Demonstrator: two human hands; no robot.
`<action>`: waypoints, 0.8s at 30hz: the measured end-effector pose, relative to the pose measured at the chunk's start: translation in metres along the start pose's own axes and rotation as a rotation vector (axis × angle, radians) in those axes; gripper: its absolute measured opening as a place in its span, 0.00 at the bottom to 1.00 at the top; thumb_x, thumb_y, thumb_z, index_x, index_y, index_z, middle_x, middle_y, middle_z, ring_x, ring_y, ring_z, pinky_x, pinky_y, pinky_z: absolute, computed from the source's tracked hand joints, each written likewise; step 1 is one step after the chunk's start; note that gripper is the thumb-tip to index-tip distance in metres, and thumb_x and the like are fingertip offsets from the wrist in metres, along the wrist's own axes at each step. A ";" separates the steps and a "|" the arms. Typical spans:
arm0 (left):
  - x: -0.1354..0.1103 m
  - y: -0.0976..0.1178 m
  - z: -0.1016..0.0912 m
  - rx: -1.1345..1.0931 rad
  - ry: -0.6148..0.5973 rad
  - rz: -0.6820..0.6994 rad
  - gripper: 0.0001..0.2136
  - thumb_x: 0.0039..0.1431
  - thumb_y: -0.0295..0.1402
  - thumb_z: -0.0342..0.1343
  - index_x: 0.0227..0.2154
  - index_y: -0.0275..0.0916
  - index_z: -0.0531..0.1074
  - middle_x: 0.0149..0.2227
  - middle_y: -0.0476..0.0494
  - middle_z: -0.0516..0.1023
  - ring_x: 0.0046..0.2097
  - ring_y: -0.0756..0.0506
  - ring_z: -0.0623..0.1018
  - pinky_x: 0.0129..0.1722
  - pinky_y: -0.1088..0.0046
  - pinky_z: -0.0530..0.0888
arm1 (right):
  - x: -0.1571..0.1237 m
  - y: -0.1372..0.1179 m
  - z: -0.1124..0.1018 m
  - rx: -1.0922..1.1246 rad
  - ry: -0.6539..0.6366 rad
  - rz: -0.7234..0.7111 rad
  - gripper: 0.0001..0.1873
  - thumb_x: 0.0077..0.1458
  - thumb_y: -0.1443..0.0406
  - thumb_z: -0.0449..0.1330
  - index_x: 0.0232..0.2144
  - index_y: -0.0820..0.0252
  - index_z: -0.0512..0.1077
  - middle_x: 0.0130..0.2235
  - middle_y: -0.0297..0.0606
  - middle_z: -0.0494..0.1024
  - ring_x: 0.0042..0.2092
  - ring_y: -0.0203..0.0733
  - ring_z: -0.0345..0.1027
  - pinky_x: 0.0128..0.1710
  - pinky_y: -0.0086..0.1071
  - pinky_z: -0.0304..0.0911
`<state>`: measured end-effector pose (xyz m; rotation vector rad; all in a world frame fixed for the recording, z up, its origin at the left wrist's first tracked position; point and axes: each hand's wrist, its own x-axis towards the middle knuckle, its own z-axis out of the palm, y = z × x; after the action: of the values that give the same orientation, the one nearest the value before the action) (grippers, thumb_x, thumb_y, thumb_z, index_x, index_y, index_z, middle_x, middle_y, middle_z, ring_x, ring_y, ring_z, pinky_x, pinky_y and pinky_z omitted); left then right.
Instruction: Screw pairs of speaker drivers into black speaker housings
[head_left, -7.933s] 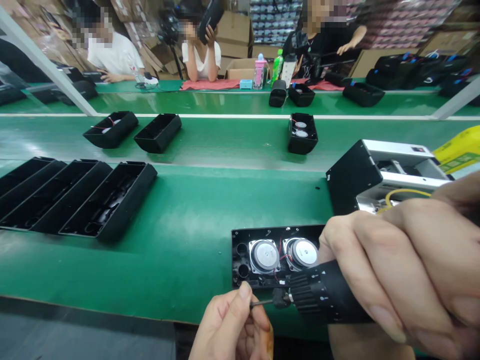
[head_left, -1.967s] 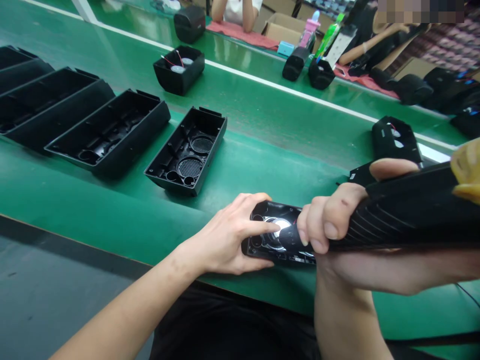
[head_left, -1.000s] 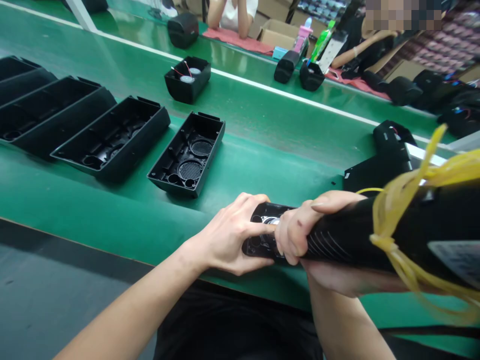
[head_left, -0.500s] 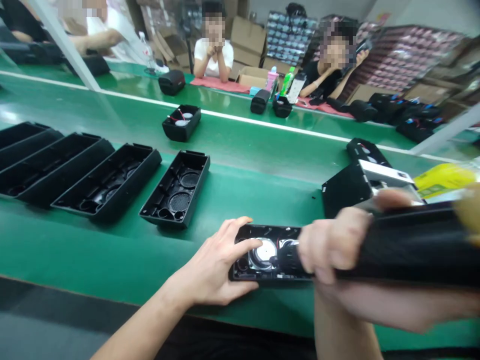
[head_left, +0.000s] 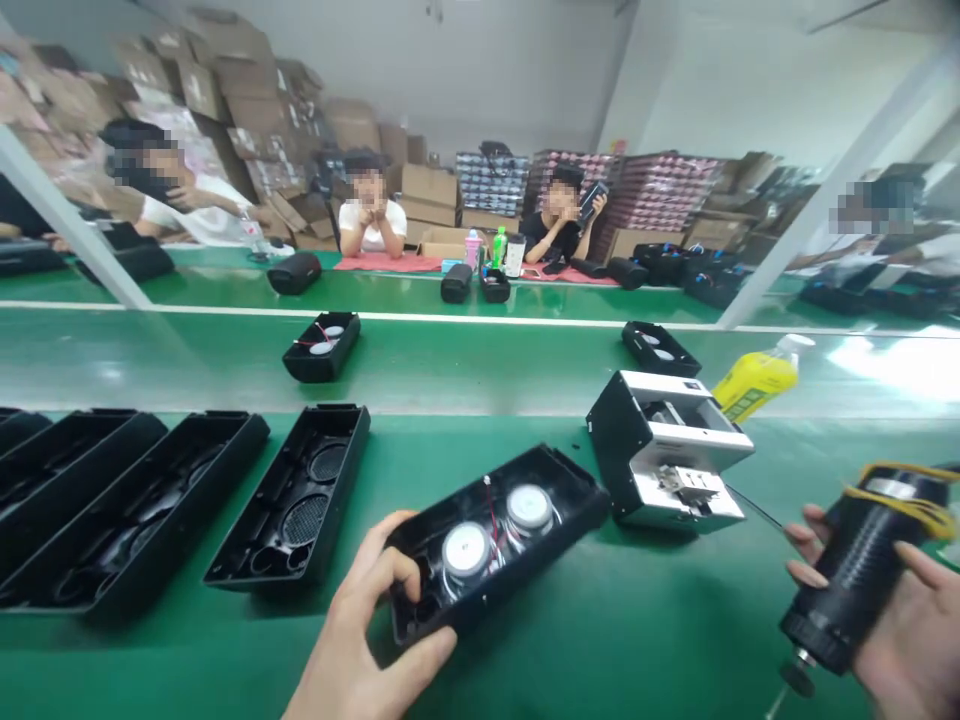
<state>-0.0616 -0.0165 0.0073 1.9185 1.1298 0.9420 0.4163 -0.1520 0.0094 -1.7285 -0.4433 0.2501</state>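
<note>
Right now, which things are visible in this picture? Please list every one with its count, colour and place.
belt: one, green, across the whole view
empty shells: four, black, in a row at left
far shells: two, black with silver drivers, on the farther belt
feeder: one, black and silver, right of centre
bottle: one, yellow, lying behind the feeder
small bottles: two, pink and green, far table
boxes: many, brown, stacked at the back
people: four, seated on the far side
held shell: one, black with two silver drivers, tilted, near centre
screwdriver: one, black with yellow band, low right
left hand: grips the held shell's near end
right hand: holds the screwdriver
</note>
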 end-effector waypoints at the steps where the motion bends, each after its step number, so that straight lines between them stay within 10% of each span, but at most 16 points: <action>1: 0.010 0.003 0.002 0.004 0.080 -0.028 0.13 0.57 0.43 0.65 0.30 0.44 0.68 0.66 0.41 0.71 0.58 0.38 0.80 0.49 0.65 0.81 | 0.005 0.008 -0.001 0.080 0.021 0.109 0.40 0.69 0.49 0.50 0.75 0.66 0.59 0.69 0.68 0.66 0.56 0.63 0.80 0.37 0.46 0.77; 7: 0.137 0.009 0.046 0.130 0.452 -0.100 0.19 0.53 0.48 0.70 0.26 0.42 0.68 0.57 0.38 0.75 0.61 0.37 0.76 0.57 0.58 0.78 | 0.009 0.030 0.020 0.059 0.033 0.174 0.45 0.66 0.43 0.57 0.74 0.65 0.59 0.62 0.67 0.75 0.33 0.47 0.78 0.27 0.39 0.69; 13: 0.257 -0.007 0.097 0.297 0.583 -0.138 0.16 0.67 0.43 0.65 0.51 0.38 0.77 0.62 0.38 0.75 0.63 0.36 0.74 0.62 0.47 0.74 | 0.016 0.039 0.029 -0.234 -0.008 0.123 0.43 0.65 0.39 0.50 0.65 0.67 0.71 0.51 0.60 0.82 0.44 0.63 0.78 0.42 0.50 0.72; 18: 0.303 -0.027 0.115 0.377 0.606 -0.168 0.20 0.69 0.44 0.64 0.57 0.40 0.74 0.65 0.37 0.72 0.62 0.35 0.75 0.61 0.47 0.76 | 0.030 0.058 0.033 -0.483 -0.025 0.111 0.51 0.60 0.38 0.50 0.71 0.69 0.66 0.52 0.63 0.81 0.48 0.77 0.77 0.49 0.62 0.72; 24: 0.318 -0.053 0.125 0.419 0.573 -0.198 0.21 0.68 0.42 0.64 0.60 0.40 0.73 0.67 0.36 0.71 0.64 0.34 0.74 0.61 0.45 0.76 | 0.042 0.111 0.036 -0.659 0.043 -0.164 0.44 0.65 0.39 0.47 0.66 0.65 0.73 0.58 0.59 0.78 0.56 0.70 0.77 0.55 0.60 0.75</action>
<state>0.1364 0.2659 -0.0248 1.8434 1.9416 1.2594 0.4564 -0.1192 -0.1031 -2.3158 -0.6826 -0.0657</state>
